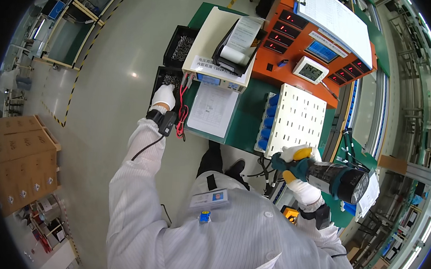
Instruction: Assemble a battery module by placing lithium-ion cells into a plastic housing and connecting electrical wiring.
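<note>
My left hand [164, 97], in a white glove, reaches into the nearer black bin [158, 74] at the table's left edge. Its fingers are drawn together at the small metal screws [172, 79]; whatever lies between the fingertips is hidden. My right hand [296, 177], gloved in white with yellow on some fingers, is wrapped round a teal and black cordless power driver [325, 176]. The driver lies roughly level beside the near right corner of a white slotted panel [299, 119]. Blue cylindrical cells [269, 122] in a holder show along the panel's left side.
A second black bin [181, 47] of screws sits farther back. Beside it stands a cream meter [214, 39] with red leads [182, 113]. An orange console [280, 59] carries a small digital clock [311, 70]. A printed sheet [212, 109] lies on the green table. Cartons [23, 161] are stacked left.
</note>
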Demonstrator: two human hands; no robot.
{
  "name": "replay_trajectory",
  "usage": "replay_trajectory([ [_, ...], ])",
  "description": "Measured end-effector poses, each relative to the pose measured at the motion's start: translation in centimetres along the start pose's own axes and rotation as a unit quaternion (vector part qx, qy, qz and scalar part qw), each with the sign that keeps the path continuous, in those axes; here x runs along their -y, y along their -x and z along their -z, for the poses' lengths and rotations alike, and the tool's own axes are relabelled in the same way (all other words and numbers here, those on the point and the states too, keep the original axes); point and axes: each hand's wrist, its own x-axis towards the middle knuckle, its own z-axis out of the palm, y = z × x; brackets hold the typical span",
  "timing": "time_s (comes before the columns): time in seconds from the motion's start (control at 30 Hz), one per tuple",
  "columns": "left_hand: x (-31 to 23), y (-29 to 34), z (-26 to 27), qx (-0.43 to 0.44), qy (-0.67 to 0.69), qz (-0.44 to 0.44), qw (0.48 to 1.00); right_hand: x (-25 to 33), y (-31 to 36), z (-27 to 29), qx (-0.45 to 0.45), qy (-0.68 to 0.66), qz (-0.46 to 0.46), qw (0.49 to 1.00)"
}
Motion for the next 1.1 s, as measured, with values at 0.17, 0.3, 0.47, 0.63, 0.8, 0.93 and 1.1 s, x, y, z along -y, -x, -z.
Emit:
replay_trajectory([
  [0.17, -0.4, -0.9, -0.7, -0.026, 0.037, -0.005, 0.999, -3.5, 0.5, 0.9, 0.02, -0.046, -0.035, 0.998],
  [0.3, -0.4, -0.3, 0.1, -0.055, 0.013, -0.044, 0.997, -3.8, 0.7, -0.5, -0.034, -0.158, -0.111, 0.981],
  [0.47, -1.4, 0.0, 2.5, -0.065, 0.066, 0.013, 0.996, -9.8, 2.0, 1.5, 0.031, -0.292, -0.104, 0.95],
  [0.63, -1.4, 1.5, 4.9, -0.075, 0.083, 0.065, 0.992, -6.3, 0.3, 1.2, 0.067, -0.082, -0.1, 0.989],
  [0.8, -2.2, 3.7, 6.6, -0.108, 0.074, 0.051, 0.99, 4.0, -1.8, 1.8, 0.048, 0.01, 0.121, 0.992],
  [0.93, -1.7, 3.5, 4.7, -0.107, 0.047, -0.002, 0.993, 3.8, -0.8, 2.3, -0.002, -0.243, 0.123, 0.962],
  [1.1, -2.5, 1.8, 1.9, -0.019, -0.052, 0.021, 0.998, 4.1, -0.2, 3.1, -0.048, -0.236, 0.168, 0.956],
])
